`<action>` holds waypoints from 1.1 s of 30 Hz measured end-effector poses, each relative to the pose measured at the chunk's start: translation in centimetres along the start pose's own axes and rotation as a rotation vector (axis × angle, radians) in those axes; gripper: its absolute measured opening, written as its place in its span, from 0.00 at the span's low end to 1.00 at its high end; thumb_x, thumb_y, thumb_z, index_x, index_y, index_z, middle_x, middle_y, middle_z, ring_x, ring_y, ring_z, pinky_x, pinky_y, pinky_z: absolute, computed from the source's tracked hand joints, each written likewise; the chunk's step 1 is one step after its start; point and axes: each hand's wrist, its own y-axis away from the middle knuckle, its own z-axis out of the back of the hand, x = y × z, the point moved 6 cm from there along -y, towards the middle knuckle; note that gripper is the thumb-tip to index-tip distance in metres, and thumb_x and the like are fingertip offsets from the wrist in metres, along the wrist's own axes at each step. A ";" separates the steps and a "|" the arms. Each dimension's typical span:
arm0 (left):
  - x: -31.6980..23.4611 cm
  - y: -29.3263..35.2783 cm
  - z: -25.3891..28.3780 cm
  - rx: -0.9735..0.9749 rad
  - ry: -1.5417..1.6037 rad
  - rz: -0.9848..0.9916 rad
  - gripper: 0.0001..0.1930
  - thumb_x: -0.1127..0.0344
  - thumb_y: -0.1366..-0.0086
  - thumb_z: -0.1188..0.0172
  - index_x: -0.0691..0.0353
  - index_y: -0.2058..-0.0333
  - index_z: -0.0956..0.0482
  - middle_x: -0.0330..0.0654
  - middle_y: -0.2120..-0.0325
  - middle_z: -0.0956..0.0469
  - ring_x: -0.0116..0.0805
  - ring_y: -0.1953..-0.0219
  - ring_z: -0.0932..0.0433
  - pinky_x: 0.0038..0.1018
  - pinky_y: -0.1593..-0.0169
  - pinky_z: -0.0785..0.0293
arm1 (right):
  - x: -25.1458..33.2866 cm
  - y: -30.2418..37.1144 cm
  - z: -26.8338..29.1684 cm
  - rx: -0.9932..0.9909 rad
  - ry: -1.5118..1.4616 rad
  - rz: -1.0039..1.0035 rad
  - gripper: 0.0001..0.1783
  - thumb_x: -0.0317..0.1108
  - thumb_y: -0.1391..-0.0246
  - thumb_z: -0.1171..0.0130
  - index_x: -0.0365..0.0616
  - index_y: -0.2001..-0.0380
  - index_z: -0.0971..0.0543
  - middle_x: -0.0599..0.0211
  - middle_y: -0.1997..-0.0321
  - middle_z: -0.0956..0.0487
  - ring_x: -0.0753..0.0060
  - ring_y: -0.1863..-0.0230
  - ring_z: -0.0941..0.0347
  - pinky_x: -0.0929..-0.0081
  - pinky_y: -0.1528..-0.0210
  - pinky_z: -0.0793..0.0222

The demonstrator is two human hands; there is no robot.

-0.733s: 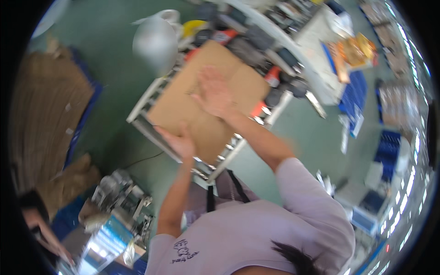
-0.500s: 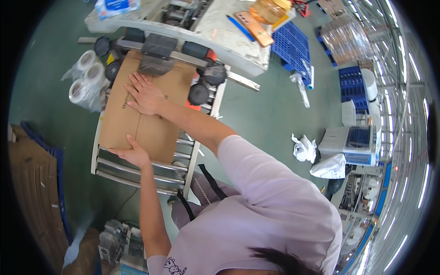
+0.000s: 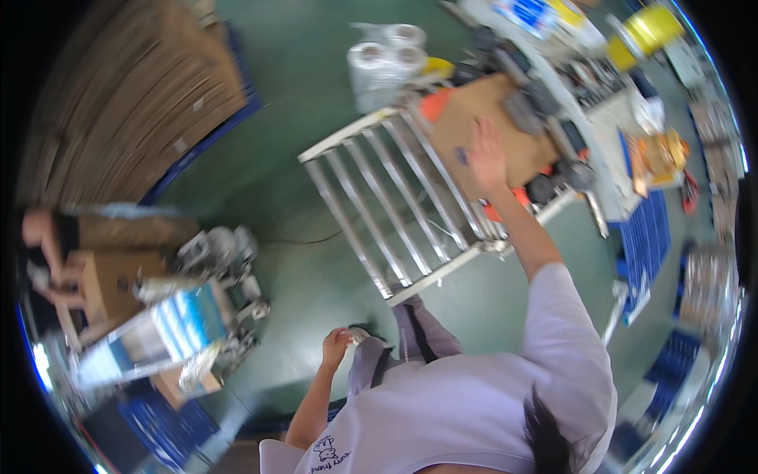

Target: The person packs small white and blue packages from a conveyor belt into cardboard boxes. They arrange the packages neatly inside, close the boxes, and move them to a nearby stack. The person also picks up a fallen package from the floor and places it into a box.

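Observation:
A brown cardboard carton (image 3: 505, 150) lies on the far end of a roller conveyor, partly under the dark taping head of a carton-sealing machine (image 3: 533, 107). My right hand (image 3: 485, 158) rests flat on the carton's top, fingers stretched toward the machine. Away from the carton, my left hand (image 3: 337, 347) hangs low beside my leg, with its fingers loosely bent and no object visible in it. The near rollers (image 3: 387, 205) of the conveyor are bare. Motion blur softens the carton's edges, and its far side is hidden under the machine.
Stacked flat cardboard (image 3: 158, 95) stands at far left on a blue pallet. Below it, another person's hands (image 3: 67, 284) are at a carton (image 3: 118, 276) beside a second machine (image 3: 189, 316). Wrapped film rolls (image 3: 387, 63) stand beyond the conveyor; a blue pallet (image 3: 643, 245) lies right.
My left hand has let go of the carton's near end and dropped to my side. The carton has gone further into the machine under my right hand. The view has swung left.

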 end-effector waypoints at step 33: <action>74.6 63.8 54.7 -1.815 0.662 0.283 0.15 0.68 0.45 0.42 0.66 0.58 0.26 0.45 0.68 0.23 0.33 0.64 0.24 0.28 0.60 0.28 | 81.4 52.8 -10.6 1.407 0.103 1.025 0.14 0.37 0.47 0.50 0.40 0.62 0.24 0.67 0.71 0.25 0.73 0.72 0.31 0.75 0.71 0.36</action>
